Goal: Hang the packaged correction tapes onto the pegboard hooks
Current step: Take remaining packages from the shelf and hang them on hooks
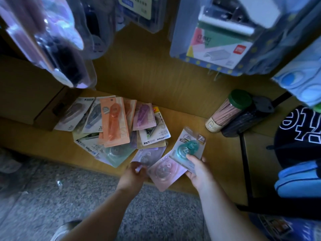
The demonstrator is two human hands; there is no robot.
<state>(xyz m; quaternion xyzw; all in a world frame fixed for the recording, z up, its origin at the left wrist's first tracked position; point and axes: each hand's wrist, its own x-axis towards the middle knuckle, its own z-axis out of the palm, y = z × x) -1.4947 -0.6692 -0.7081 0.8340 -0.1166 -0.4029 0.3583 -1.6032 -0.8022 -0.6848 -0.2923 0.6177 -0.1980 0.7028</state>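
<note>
Low wooden counter (182, 108) at the foot of a display, seen from above. Right hand (196, 169): grip closed on the lower edge of a teal packaged correction tape (188, 146), thumb across the front of the blister, fingers behind the card; the pack is raised slightly, tilted, near the counter's front edge. Left hand (133, 173): grip closed, fingers curled on the near corner of a lavender package (147, 156), which lies flat at the front of the counter. A pink package (165, 173) sits between the two hands, overlapping both other packs; it cannot be determined which hand, if either, holds it. Behind these, a loose fanned pile of further carded tapes lies on the counter, an orange package (113, 122) uppermost with a purple package (144, 117) just beside it. To the right, well apart from the pile, stands a green-lidded pencil jar (225, 110), leaning. A carded stapler pack (218, 40) hangs overhead among other blurred goods. Grey speckled floor (86, 197) below the counter.
</note>
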